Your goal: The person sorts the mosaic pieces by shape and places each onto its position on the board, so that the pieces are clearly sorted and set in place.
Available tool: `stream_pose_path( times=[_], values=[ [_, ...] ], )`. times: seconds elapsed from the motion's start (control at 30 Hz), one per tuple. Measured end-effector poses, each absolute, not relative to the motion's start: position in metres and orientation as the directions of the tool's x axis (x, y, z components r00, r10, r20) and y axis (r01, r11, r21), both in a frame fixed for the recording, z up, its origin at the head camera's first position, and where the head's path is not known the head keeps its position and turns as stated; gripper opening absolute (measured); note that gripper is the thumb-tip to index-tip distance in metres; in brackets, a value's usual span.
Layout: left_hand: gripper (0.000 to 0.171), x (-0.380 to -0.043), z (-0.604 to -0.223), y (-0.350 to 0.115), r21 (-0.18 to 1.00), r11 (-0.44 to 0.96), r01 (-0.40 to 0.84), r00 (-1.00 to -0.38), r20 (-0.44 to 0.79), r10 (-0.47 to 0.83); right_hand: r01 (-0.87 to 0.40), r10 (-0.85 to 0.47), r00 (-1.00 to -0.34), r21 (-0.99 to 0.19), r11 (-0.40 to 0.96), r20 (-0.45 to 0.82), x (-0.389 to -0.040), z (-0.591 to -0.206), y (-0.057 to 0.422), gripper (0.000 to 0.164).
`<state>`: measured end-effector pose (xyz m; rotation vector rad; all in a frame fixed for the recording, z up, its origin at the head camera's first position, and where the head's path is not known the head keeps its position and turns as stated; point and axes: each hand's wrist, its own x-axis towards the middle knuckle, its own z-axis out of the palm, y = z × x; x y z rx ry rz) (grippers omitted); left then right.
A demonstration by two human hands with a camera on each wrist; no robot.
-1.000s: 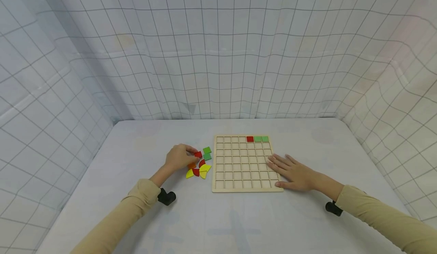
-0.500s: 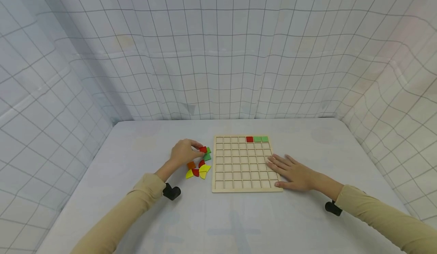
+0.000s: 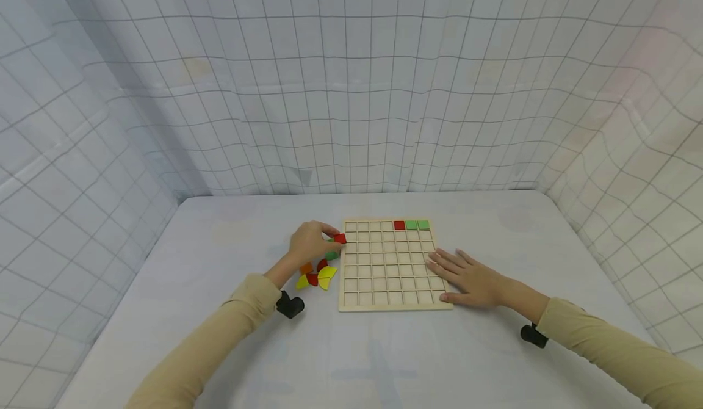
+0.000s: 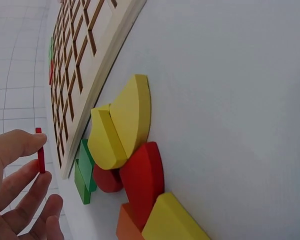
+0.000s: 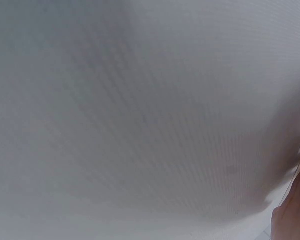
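Observation:
My left hand [image 3: 310, 242] pinches a red square tile [image 3: 340, 238] between thumb and fingers, close to the left edge of the wooden grid board [image 3: 384, 306]. In the left wrist view the red tile [image 4: 40, 159] is seen edge-on, upright in the pinch. My right hand [image 3: 473, 282] lies flat with spread fingers over the board's right edge. A red tile [image 3: 399, 225] and two light green tiles [image 3: 417, 224] fill the right end of the board's top row. Only the edge of my right hand [image 5: 292, 215] shows in the right wrist view.
Left of the board lie loose pieces: green squares [image 4: 85, 172] partly behind my left hand, an orange one [image 3: 306, 268], red quarter-rounds [image 4: 142, 177] and several yellow ones [image 4: 132, 117]. A white gridded cloth [image 3: 373, 122] hangs behind the table [image 3: 384, 360].
My left hand has lifted the red square tile from among the loose pieces and carried it right, past the green squares to the board's edge. The right hand has stayed in place.

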<state>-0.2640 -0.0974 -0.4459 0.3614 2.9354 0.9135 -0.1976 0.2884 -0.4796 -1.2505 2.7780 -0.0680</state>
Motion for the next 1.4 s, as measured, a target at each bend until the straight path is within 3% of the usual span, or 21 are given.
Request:
stream_pose_path(
  times=[1.4],
  values=[
    [0.035, -0.288, -0.451, -0.037, 0.579, 0.778, 0.242, -0.963, 0.048, 0.264, -0.744, -0.748, -0.66, -0.076, 0.664, -0.074, -0.197, -0.477, 0.288, 0.073]
  ],
)
